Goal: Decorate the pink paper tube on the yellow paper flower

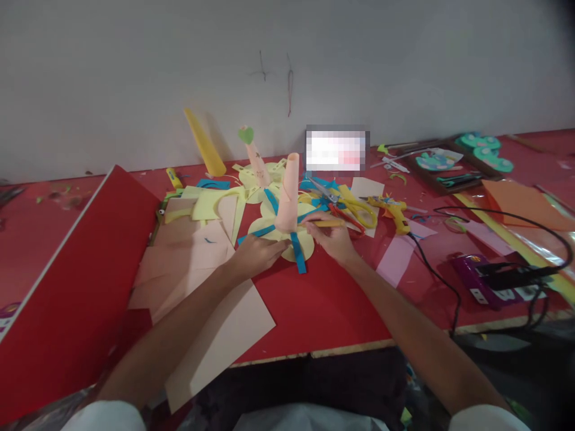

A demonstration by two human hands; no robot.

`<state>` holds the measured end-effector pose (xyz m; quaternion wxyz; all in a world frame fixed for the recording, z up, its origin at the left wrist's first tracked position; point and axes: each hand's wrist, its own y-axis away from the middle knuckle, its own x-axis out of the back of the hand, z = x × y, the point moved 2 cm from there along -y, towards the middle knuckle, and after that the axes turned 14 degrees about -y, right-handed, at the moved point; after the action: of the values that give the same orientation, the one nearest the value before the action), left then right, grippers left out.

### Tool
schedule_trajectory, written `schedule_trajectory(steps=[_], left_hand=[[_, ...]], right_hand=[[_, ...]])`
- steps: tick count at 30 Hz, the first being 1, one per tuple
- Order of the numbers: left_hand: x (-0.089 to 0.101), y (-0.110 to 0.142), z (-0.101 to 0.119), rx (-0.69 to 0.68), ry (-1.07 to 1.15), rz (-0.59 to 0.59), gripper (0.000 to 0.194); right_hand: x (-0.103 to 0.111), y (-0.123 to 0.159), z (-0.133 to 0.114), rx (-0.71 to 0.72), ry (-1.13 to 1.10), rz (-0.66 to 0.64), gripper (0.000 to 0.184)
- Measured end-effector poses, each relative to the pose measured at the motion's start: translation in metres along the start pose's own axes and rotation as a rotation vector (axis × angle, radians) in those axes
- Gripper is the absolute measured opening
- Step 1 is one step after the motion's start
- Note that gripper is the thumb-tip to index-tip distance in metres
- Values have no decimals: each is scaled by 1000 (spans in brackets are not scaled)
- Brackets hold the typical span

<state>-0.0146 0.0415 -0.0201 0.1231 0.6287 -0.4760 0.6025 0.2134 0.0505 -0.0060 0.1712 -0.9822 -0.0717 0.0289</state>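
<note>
A pale pink foam tube (288, 194) stands upright on a yellow flower-shaped foam base (304, 241) crossed by blue strips (297, 254). My left hand (256, 252) rests on the base's left side, its fingers pressed down beside the foot of the tube. My right hand (330, 236) is closed around a yellow pencil-like stick (327, 223), with its tip at the tube's lower right.
Pink foam sheets (188, 251) lie to the left beside a raised red board (76, 281). Behind the tube are yellow-handled scissors (354, 206), a yellow glue gun (395, 212) with a black cord, and a second tube (257, 160). A purple power strip (489, 281) sits at right.
</note>
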Motion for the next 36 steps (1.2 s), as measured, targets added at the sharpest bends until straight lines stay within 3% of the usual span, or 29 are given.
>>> schedule_trajectory(steps=[5, 10, 17, 28, 36], left_hand=[[8, -2, 0, -54, -73, 59, 33], [7, -3, 0, -95, -62, -22, 35], [3, -1, 0, -68, -38, -80, 36], [-1, 1, -1, -64, -10, -39, 33], [0, 1, -1, -55, 9, -63, 36]], right_hand=[[2, -3, 9, -86, 32, -43, 14], [1, -4, 17, -163, 82, -117, 13], [4, -2, 18, -156, 144, -138, 14], [3, -4, 15, -111, 258, -147, 16], [1, -2, 14, -144, 196, -191, 16]])
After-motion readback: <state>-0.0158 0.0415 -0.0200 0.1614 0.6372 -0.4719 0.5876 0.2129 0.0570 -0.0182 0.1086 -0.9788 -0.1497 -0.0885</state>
